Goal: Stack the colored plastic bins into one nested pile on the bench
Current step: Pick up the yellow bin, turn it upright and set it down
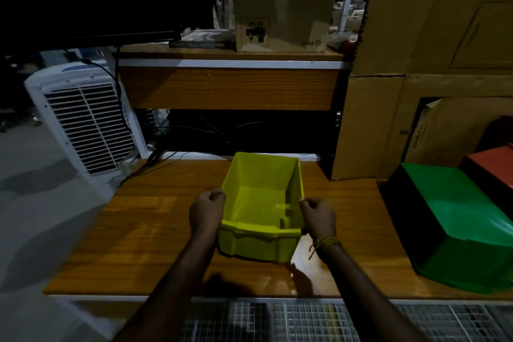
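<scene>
Holding the yellow bin (261,203) from both sides: left hand (206,209) clenched on the left rim, right hand (317,215) clenched on the right rim, fingers curled over the edges, thumbs toward the camera. Both grips sit about midway to front along the side walls. A cord bracelet (324,243) rides the right wrist.

Bin is upright, mouth up, nothing inside. Long axis runs away from the person, low front lip nearest the body. Cannot tell whether its base rests on the desk (138,230) or is lifted just clear; a shadow shows beneath the front edge.

Outward to the right: green bin (455,216), well apart from the yellow one, near the desk's right end. It looks larger and appears tipped or turned over, sloped face toward the camera; its mouth is not clearly in view. Its long axis runs roughly the same way as the yellow bin's, angled slightly. Behind it, a red bin (494,166), partly cut off by the frame edge.

Judgement: the key relation is yellow to green, a straight carry rightward. Right hand is nearer the target and leads. Nesting likely needs the green bin's mouth upward, which is not confirmed.

Beyond: cardboard boxes (402,119) behind, a white cooler (83,125) to the left.
</scene>
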The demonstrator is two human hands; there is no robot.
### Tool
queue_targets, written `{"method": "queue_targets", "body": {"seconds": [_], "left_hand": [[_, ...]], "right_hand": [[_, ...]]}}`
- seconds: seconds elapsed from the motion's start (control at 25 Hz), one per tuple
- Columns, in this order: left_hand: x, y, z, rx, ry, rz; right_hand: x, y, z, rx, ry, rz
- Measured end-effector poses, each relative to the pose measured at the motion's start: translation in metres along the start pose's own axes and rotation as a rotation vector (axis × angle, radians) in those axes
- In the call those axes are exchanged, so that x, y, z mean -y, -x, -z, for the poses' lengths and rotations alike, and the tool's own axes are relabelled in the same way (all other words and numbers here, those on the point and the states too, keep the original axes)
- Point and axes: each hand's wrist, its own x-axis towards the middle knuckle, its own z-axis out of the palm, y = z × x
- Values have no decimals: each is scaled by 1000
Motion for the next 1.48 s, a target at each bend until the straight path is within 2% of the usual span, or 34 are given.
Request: {"method": "queue_targets", "body": {"seconds": [0.28, 0.48, 1.0, 1.28, 1.36, 1.4, 1.48], "left_hand": [[26, -31, 48, -75, -211, 33], [44, -56, 87, -139, -233, 30], [87, -119, 194, -269, -302, 62], [103, -133, 205, -314, -311, 138], [101, -133, 197, -325, -397, 181], [98, -131, 190, -327, -453, 170], [87, -124, 167, -318, -508, 36]], "right_hand": [[15, 19, -65, 125, 114, -1], [41, 25, -114, 187, 193, 82], [94, 40, -237, 335, 83, 117], [100, 40, -258, 384, 36, 113], [97, 37, -255, 395, 61, 145], [96, 36, -252, 398, 81, 175], [92, 31, -241, 385, 109, 223]]}}
